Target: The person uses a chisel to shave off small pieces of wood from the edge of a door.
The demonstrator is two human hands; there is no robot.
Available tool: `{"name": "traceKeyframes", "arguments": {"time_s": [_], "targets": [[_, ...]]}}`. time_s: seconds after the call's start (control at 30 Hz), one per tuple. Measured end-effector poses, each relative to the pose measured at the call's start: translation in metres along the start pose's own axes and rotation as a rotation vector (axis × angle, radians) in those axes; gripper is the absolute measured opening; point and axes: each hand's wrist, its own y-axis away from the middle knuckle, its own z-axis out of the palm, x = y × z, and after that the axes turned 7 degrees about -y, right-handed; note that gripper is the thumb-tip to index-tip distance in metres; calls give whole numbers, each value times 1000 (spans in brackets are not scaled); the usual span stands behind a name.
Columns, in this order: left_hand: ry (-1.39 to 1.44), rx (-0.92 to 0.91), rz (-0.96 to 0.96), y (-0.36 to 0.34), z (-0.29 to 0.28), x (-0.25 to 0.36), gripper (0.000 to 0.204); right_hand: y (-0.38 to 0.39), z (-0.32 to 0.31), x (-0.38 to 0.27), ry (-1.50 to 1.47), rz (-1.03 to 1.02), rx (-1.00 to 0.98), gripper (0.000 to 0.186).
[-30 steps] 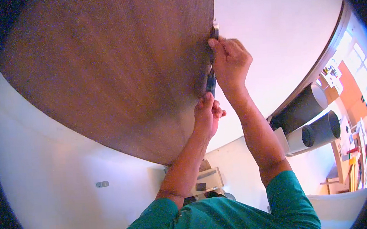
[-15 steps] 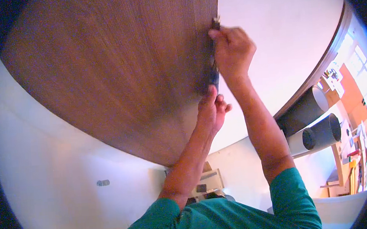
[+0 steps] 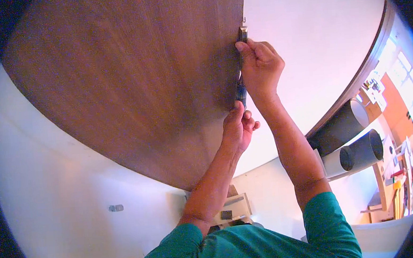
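A dark brown wood-grain sheet (image 3: pixel 132 81) lies to the left, and its straight edge borders a white surface (image 3: pixel 314 42). Along that edge, my right hand (image 3: pixel 262 66) pinches a slim dark tool (image 3: pixel 243 34) with a shiny metal end and a small hook-like tip. Nearer to me, my left hand (image 3: pixel 239 127) is closed, thumb upward, on a dark bluish handle (image 3: pixel 241 93). Whether the handle and the slim tool are one piece I cannot tell, as my right hand covers the part between.
Dark rolls (image 3: pixel 341 125) with pale insides stand to the right of the white surface. A cluttered bench (image 3: pixel 396 174) is beyond them. Below the curved edge is a pale floor (image 3: pixel 68 184) with a small grey object (image 3: pixel 116 208) on it. A wooden box-like piece (image 3: pixel 237 205) sits near my body.
My right hand and the slim tool have slid a little toward me along the sheet's edge. My left hand has shifted slightly the same way, keeping its grip.
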Motion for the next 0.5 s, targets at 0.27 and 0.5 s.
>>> {"name": "traceKeyframes", "arguments": {"time_s": [0.27, 0.5], "targets": [[26, 66, -14, 1, 7, 9, 35, -6, 5, -9, -9, -4, -10, 13], [-31, 48, 41, 9, 26, 20, 32, -26, 9, -19, 38, -116, 0, 11]]}}
